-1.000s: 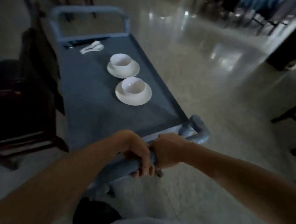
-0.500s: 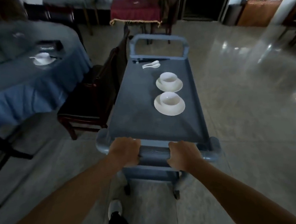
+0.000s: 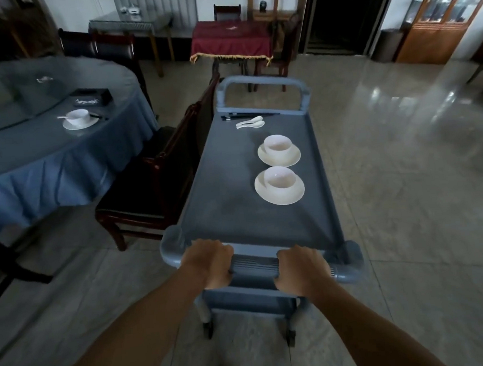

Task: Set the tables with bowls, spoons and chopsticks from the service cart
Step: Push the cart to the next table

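Head view shows the left hand [image 3: 211, 263] and right hand [image 3: 299, 268] both curled round the ribbed near handle [image 3: 254, 264] of the grey-blue plastic service cart [image 3: 236, 200]. On its top sit two white bowls on saucers [image 3: 279, 184], two white spoons [image 3: 250, 123] and dark chopsticks [image 3: 247, 115] at the far end.

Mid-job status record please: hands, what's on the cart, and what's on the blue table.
Hands: left hand and right hand both grip the near handle of the grey-blue plastic service cart.
Cart top: near white ceramic bowl on near white plate; far white ceramic bowl on far white plate; two white spoons and dark chopsticks at the far end.
Round blue-clothed table, on the left: one laid place setting.
Between: dark wooden chair.
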Demonstrator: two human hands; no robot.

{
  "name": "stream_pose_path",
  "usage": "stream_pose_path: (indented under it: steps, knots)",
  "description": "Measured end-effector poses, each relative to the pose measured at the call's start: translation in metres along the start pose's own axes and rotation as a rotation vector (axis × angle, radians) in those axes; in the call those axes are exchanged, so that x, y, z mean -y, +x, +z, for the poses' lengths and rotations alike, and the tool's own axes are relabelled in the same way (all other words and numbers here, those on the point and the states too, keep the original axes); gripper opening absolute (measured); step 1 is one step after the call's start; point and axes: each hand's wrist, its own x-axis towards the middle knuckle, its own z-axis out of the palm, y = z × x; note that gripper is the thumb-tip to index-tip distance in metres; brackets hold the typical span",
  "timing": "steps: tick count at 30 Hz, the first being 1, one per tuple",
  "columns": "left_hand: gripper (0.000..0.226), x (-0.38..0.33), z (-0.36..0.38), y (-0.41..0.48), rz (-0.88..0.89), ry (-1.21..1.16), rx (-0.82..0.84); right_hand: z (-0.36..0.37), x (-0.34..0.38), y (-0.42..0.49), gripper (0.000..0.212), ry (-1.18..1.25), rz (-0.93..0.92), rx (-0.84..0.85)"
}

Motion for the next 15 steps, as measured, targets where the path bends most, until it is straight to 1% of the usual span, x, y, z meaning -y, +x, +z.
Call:
stream_pose_path:
  steps: [4, 9, 15]
  knots:
    - [0.025, 0.016, -0.011, 0.035, 0.023, 0.013, 0.017, -0.006, -0.015, 0.04, 0.032, -0.019, -0.02, 0.003]
    - [0.022, 0.041, -0.024, 0.092, 0.064, 0.022, -0.008, -0.016, -0.031, 0.098, 0.031, 0.006, 0.0, 0.018]
    - [0.032, 0.07, -0.036, 0.163, 0.093, 0.011, -0.037, -0.032, -0.057, 0.168, 0.031, -0.007, 0.044, 0.05]
